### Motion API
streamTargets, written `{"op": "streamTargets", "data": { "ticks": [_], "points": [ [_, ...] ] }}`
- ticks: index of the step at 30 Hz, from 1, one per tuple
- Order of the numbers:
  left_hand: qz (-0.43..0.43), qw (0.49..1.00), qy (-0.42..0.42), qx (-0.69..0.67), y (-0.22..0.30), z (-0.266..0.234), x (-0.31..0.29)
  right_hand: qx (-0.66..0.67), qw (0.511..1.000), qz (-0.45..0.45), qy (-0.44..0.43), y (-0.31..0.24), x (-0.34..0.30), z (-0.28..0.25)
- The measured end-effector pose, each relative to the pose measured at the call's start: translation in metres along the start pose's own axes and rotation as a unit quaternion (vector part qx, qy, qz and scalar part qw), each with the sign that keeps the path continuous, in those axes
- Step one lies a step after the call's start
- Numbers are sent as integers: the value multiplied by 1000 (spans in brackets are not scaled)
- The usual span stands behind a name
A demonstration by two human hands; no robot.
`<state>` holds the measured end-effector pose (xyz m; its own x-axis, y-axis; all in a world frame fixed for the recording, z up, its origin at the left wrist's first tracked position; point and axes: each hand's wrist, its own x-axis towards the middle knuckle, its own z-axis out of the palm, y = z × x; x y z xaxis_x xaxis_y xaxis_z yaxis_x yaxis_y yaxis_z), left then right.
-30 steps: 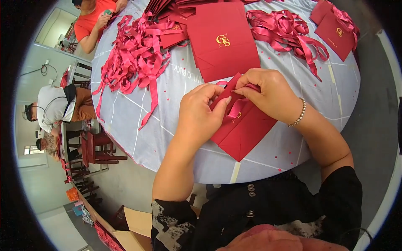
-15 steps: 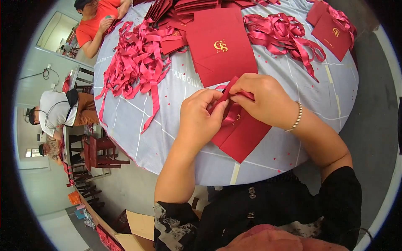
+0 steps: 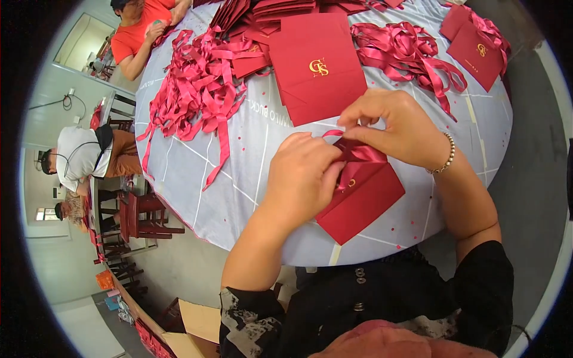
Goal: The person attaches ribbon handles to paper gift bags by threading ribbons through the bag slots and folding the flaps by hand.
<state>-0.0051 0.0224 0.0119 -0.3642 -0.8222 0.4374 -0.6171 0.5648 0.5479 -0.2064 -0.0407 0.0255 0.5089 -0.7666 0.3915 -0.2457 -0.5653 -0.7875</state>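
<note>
One red gift bag [image 3: 370, 200] sits on the cloth-covered surface [image 3: 250, 173] before the person — its upper edge pinched in the grip of the left hand [image 3: 304, 179], seemingly for steadiness. The right hand [image 3: 397, 128] arches over the opening, thumb and forefinger close — whether pinching anything, one cannot tell. Two ribbon heaps [image 3: 197, 89] flank one flat red bag [image 3: 316, 95], apparently within reach.
</note>
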Motion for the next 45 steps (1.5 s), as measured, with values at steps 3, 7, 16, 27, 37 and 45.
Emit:
{"op": "streamTargets", "data": {
  "ticks": [3, 7, 16, 27, 37, 45],
  "points": [
    [90, 991, -21, 92, 10, 0, -3, -44, 981, 54, -182, -8, 3, -11],
    [123, 983, -64, 122, 19, 0, -8, -16, 959, 111, -259, -13, 9, -17],
    [69, 994, -76, 33, 7, 1, -2, 119, 936, 178, -278, 17, 6, 0],
    [-144, 962, -154, -176, -9, -8, -1, 98, 978, 139, 123, 62, 12, 6],
    [-141, 970, -107, -164, -14, 0, -4, 8, 983, -88, -163, 8, -4, -14],
    [-270, 925, -116, -242, -21, -5, -4, -243, 940, -221, -96, 8, -13, 23]
  ]
}}
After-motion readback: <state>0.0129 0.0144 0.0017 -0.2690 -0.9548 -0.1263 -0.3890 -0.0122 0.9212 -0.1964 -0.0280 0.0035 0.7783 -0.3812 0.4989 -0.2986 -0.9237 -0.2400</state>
